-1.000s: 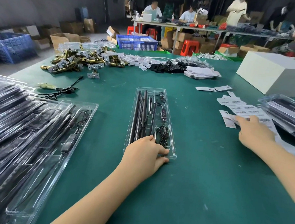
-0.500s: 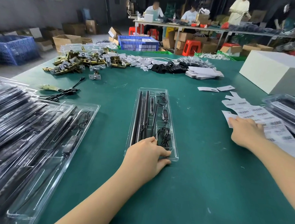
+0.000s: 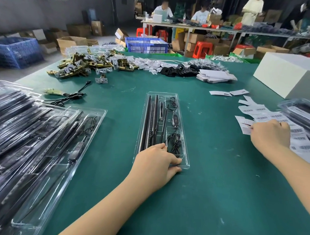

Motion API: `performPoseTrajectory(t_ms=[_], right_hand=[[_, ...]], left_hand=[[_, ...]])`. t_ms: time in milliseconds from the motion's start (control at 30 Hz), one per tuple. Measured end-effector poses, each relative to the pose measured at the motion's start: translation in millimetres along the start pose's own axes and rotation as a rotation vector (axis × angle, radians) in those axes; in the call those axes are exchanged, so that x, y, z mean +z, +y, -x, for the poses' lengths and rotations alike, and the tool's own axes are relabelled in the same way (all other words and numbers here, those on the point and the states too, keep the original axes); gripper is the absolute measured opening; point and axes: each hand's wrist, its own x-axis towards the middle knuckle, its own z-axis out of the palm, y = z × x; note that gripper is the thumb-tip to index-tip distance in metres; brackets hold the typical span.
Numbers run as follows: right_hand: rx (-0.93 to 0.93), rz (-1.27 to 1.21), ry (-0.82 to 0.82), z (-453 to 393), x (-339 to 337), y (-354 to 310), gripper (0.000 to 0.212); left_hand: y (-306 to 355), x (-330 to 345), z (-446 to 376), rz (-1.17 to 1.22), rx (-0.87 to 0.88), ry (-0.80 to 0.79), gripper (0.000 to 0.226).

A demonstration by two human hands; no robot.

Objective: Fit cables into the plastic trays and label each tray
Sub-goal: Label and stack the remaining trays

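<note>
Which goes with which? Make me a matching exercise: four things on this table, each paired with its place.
Things:
1. clear tray
2. barcode labels
3. brass hardware pile
4. white box

Places:
A. far right of the table
B. far left of the table
C. centre, under the left hand
D. right side, under the right hand

Pairs: 1-C, 2-D, 3-B, 4-A

Both forearms bare, no sleeves or gloves.

Just one wide head cam here, looking forward and down over the green table. Near edge sits close, far edge stretches off.
</note>
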Motion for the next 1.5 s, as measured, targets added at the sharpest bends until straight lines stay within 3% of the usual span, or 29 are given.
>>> performPoseTrajectory(t_ms=[133, 200, 267, 333, 433, 500, 633, 700, 1100, 1300, 1500], right_hand=[[-0.059, -0.596, 0.366, 15.2, -17.3, -15.2, 0.022], [-0.085, -0.839, 0.427, 24.6, -29.5, -33.5, 0.019], [0.035, -1.202, 0.288, 30.1, -42.1, -57.4, 0.016], [0.238, -1.591, -0.003, 34.0, -52.0, -82.9, 0.013], [0.307, -1.856, -0.379, 43.6, -52.4, -115.3, 0.027], [0.335, -1.892, -0.376, 51.0, -45.9, -128.1, 0.030], [0.389, -1.862, -0.102, 61.9, -26.0, -133.4, 0.032], [0.335, -1.851, -0.061, 64.4, -18.6, -134.1, 0.033], [0.201, -1.864, -0.045, 68.0, -12.5, -135.4, 0.035], [0.193, -1.837, -0.038, 68.8, -15.9, -135.1, 0.035], [0.192, -1.840, -0.053, 70.5, -19.1, -133.8, 0.037]], left_hand=[[-0.5, -0.2, -0.7, -0.003, -0.006, -0.011, 0.033], [-0.2, -1.3, -1.2, -0.010, -0.009, -0.021, 0.033], [-0.4, -3.8, -2.1, -0.013, -0.017, -0.044, 0.035], [-0.3, -7.8, -3.9, -0.003, -0.033, -0.071, 0.039], [1.4, -12.0, -5.7, 0.013, -0.051, -0.102, 0.044], [2.2, -12.1, -5.6, 0.011, -0.052, -0.097, 0.040], [2.9, -11.8, -2.4, 0.026, -0.038, -0.091, 0.037], [3.5, -12.9, -2.5, 0.044, -0.041, -0.088, 0.037], [19.3, -10.4, -0.5, -0.094, -0.025, 0.005, 0.037], [39.2, -3.8, -4.3, -0.187, -0.123, 0.002, 0.048], [40.7, -1.8, -4.7, -0.085, -0.205, 0.045, 0.043]])
